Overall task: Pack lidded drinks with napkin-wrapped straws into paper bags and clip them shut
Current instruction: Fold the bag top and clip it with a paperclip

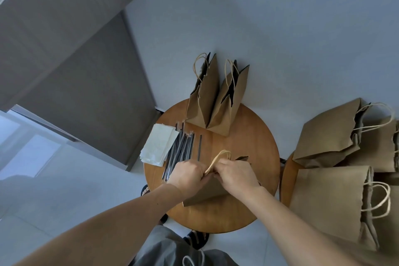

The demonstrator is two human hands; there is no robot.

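A brown paper bag (207, 192) stands near the front of the round wooden table (254, 157). My left hand (187, 174) and my right hand (234, 174) both pinch its top edge, pressed together below the twisted paper handles (220, 156). The bag's inside is hidden. Two more brown bags (216, 101) stand at the table's far edge, their tops pinched together. A stack of white napkins (157, 144) lies on the table's left side, with several black wrapped straws (183, 149) beside it. No drink or clip shows.
Several brown paper bags (336, 190) lie piled on a second surface at the right. A grey cabinet (75, 60) stands to the left, and a white wall rises behind the table. My sandalled feet (196, 239) show below the table's edge.
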